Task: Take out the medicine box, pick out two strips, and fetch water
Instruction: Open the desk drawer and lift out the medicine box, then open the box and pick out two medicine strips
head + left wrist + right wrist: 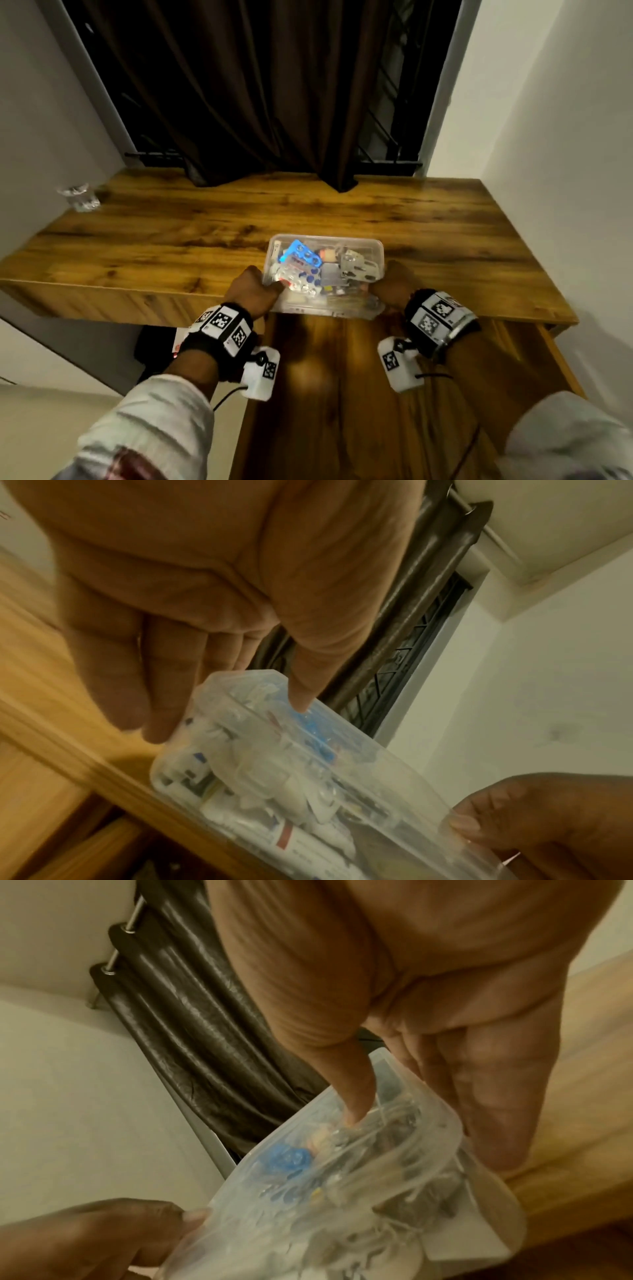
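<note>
A clear plastic medicine box [329,307] packed with blister strips is at the table's front edge, above an open drawer. A blue strip [301,255] and silver strips [298,278] show through its top. My left hand [270,285] grips the box's left end, thumb on top and fingers down the side [161,723]. My right hand [384,281] grips the right end the same way, thumb [356,1110] over the rim. In both wrist views the box [274,777] [342,1204] looks blurred. A glass of water [79,198] stands at the table's far left corner.
The wooden table [308,212] fills the alcove between white walls. A dark curtain [257,85] and a window grille hang behind it. The open wooden drawer [342,383] sits under the box, in front of me. A dark object lies on the floor at the lower left [154,346].
</note>
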